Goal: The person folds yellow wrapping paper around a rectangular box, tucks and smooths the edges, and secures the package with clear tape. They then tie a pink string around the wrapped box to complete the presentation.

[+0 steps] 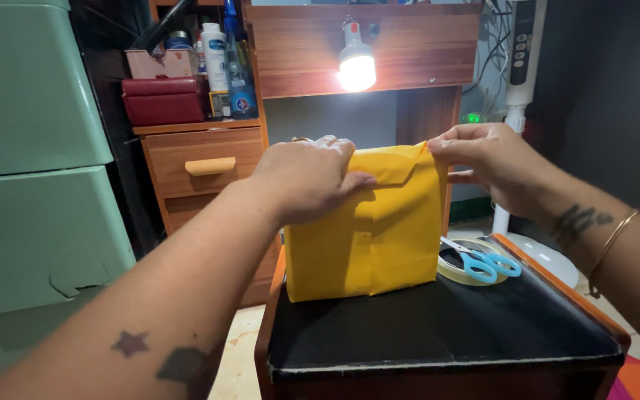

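A box wrapped in yellow paper (pixel 379 237) stands upright on a black-topped stool (pixel 438 326). My left hand (pixel 305 178) presses on its top left corner, fingers folded over the paper's upper flap. My right hand (pixel 483 159) pinches the top right corner of the paper between thumb and fingers. Both hands grip the paper along the top edge.
Blue-handled scissors (pixel 487 263) lie on a roll of clear tape (pixel 453 268) at the stool's right side. Behind stand a wooden desk with a drawer (pixel 201 159), a lit lamp (pixel 357 67), bottles (pixel 227 63) and a red case (pixel 163 100). A green plastic cabinet (pixel 31 148) is at left.
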